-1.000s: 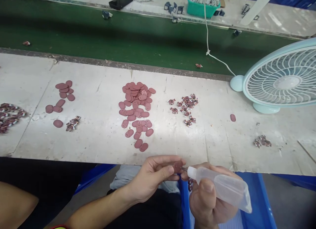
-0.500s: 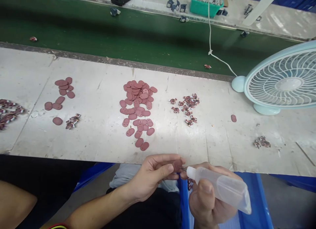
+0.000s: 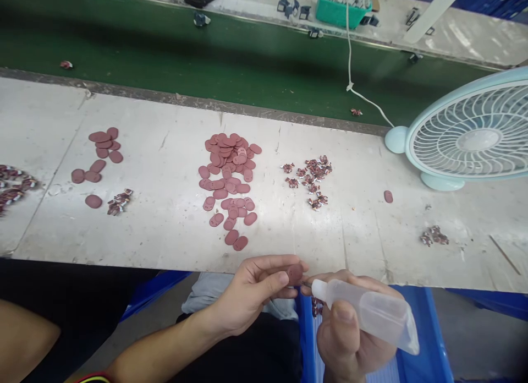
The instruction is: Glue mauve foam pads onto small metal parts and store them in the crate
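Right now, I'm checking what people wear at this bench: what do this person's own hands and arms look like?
The left hand and right hand are both ungloved. The left forearm is bare, with a red and yellow striped edge at the picture's bottom; sleeve or band, I cannot tell. No sleeve shows by the right hand.
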`<action>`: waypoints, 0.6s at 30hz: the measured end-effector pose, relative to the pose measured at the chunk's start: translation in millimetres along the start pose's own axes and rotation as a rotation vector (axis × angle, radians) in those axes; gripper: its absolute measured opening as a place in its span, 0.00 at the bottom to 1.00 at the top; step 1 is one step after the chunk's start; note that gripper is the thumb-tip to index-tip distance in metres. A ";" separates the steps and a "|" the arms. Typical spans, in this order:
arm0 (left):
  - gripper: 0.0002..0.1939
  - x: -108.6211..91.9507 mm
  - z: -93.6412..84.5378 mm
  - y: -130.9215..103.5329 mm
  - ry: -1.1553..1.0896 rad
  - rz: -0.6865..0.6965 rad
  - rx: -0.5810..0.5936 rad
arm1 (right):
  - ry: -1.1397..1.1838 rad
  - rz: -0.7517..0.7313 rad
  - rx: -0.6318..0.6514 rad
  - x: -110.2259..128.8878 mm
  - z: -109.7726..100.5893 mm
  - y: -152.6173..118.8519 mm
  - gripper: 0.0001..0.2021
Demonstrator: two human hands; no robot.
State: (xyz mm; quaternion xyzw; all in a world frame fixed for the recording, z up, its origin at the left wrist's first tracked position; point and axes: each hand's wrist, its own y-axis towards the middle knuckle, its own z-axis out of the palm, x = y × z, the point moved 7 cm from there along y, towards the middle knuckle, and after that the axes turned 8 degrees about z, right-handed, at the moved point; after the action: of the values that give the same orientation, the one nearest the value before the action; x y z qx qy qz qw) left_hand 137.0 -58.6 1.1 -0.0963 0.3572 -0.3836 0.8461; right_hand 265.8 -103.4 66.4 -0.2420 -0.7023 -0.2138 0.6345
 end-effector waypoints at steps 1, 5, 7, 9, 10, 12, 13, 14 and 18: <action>0.14 0.1 -0.1 0.2 -0.001 0.001 -0.003 | 0.010 0.003 -0.019 1.0 -1.5 0.6 0.15; 0.14 -1.6 1.5 0.8 -0.017 0.015 0.012 | 0.391 0.209 0.027 -7.0 -8.1 22.0 0.09; 0.13 -3.8 1.3 0.2 -0.031 0.022 0.012 | 0.736 0.439 0.159 -21.7 -7.5 40.9 0.10; 0.13 -6.8 -0.7 -1.7 -0.036 0.025 -0.004 | 1.158 0.654 0.299 -36.2 -7.3 62.4 0.14; 0.13 -8.6 -2.4 -3.0 -0.033 0.026 -0.016 | 1.371 0.734 0.372 -41.8 -8.2 74.7 0.15; 0.14 -12.8 -6.2 -5.5 -0.018 0.022 -0.049 | 1.697 0.825 0.532 -50.2 -11.7 102.7 0.17; 0.14 -15.2 -8.1 -6.5 -0.008 0.018 -0.070 | 1.759 0.829 0.589 -54.9 -14.5 117.7 0.17; 0.15 -17.8 -10.2 -7.3 0.002 0.013 -0.096 | 1.785 0.817 0.634 -59.0 -16.6 131.9 0.16; 0.17 -30.0 -17.3 -7.4 0.024 0.007 -0.210 | 1.741 0.717 0.726 -57.2 -15.4 158.8 0.14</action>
State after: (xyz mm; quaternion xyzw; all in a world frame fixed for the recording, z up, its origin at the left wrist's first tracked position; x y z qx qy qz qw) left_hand 107.4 -40.2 7.6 -0.1787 0.4057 -0.3424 0.8284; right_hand 379.5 9.0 10.0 0.0093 0.0967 0.1140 0.9887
